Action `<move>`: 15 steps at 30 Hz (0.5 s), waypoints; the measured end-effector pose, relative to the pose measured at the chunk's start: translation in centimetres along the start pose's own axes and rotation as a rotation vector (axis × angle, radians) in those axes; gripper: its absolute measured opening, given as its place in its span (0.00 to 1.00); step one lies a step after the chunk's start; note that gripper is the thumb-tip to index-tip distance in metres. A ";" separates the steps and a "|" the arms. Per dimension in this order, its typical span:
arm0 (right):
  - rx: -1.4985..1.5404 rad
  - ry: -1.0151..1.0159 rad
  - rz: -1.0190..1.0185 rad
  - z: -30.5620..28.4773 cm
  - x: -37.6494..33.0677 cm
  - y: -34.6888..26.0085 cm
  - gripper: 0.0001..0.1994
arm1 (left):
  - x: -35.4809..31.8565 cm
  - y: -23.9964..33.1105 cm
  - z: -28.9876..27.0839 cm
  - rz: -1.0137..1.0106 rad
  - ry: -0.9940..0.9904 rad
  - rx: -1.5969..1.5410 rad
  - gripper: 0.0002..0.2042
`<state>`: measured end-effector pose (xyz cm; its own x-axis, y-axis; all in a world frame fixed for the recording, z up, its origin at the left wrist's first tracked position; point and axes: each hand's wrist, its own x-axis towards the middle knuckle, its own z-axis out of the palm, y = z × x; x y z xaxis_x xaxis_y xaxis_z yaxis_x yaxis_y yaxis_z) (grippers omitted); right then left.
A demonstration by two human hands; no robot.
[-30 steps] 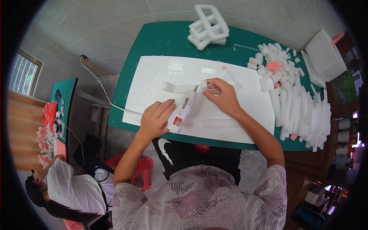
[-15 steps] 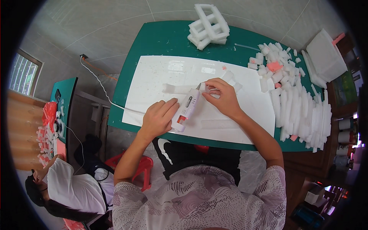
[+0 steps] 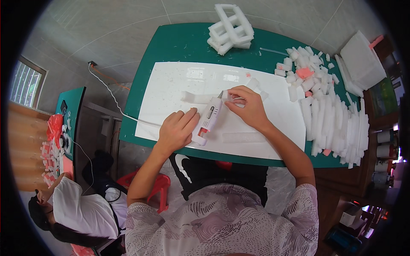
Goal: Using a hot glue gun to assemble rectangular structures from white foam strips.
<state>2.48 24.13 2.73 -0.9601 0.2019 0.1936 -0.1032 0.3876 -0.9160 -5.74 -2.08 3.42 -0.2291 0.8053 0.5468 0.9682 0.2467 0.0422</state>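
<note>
My left hand [image 3: 177, 129] is wrapped round the grip of a white and pale lilac hot glue gun [image 3: 210, 114], its nozzle pointing away from me and toward the right hand. Fingers of my right hand [image 3: 248, 106] pinch a small white foam piece [image 3: 226, 95], mostly covered by them. The nozzle tip is right beside this piece; whether it touches, I cannot tell. Behind the gun lies a white foam strip [image 3: 193, 98] on a white board [image 3: 164, 85]. Another foam strip [image 3: 243, 138] rests on the board nearer to me.
An open foam frame [image 3: 230, 32] stands at the far edge of the green table [image 3: 179, 40]. Foam offcuts [image 3: 301, 70] and long foam strips [image 3: 335, 123] are heaped on the right. A white cord [image 3: 112, 96] crosses the left edge. Another person [image 3: 83, 207] sits at lower left.
Almost nothing differs. Both hands keep their places, the glue gun's nozzle stays by the foam piece, and the whole view has shifted very slightly.
</note>
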 end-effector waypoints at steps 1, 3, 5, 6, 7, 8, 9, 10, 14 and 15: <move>0.000 0.001 0.008 0.0 0.0 0.0 0.18 | 0.0 0.0 0.1 -0.001 0.007 -0.004 0.22; 0.001 0.002 0.017 0.1 0.0 0.0 0.18 | 0.0 0.0 0.2 -0.001 0.001 -0.003 0.22; -0.006 0.004 0.003 0.1 0.0 0.0 0.18 | 0.1 0.1 0.2 -0.001 -0.005 -0.001 0.21; -0.006 0.003 0.003 0.2 0.0 0.1 0.18 | 0.1 0.1 0.2 0.000 -0.010 0.002 0.21; -0.002 0.005 0.003 0.2 0.0 0.1 0.18 | 0.1 0.1 0.2 0.001 -0.015 0.005 0.21; 0.003 0.006 0.002 0.2 -0.1 0.1 0.18 | 0.1 0.1 0.2 0.000 -0.015 0.005 0.21; 0.003 0.006 0.003 0.2 -0.1 0.2 0.18 | 0.2 0.1 0.1 0.004 -0.018 0.008 0.21; -0.001 0.010 -0.001 0.2 -0.1 0.2 0.18 | 0.2 0.1 0.1 0.007 -0.021 0.012 0.21; 0.001 0.013 0.002 0.3 -0.1 0.1 0.18 | 0.1 0.1 0.1 0.003 -0.042 0.019 0.22; 0.001 0.013 0.003 0.3 -0.1 0.2 0.18 | 0.1 0.1 0.1 0.005 -0.049 0.016 0.22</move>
<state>2.47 23.92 2.48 -0.9569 0.2146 0.1958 -0.1011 0.3859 -0.9170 -5.66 -1.94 3.40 -0.2294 0.8319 0.5053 0.9677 0.2509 0.0263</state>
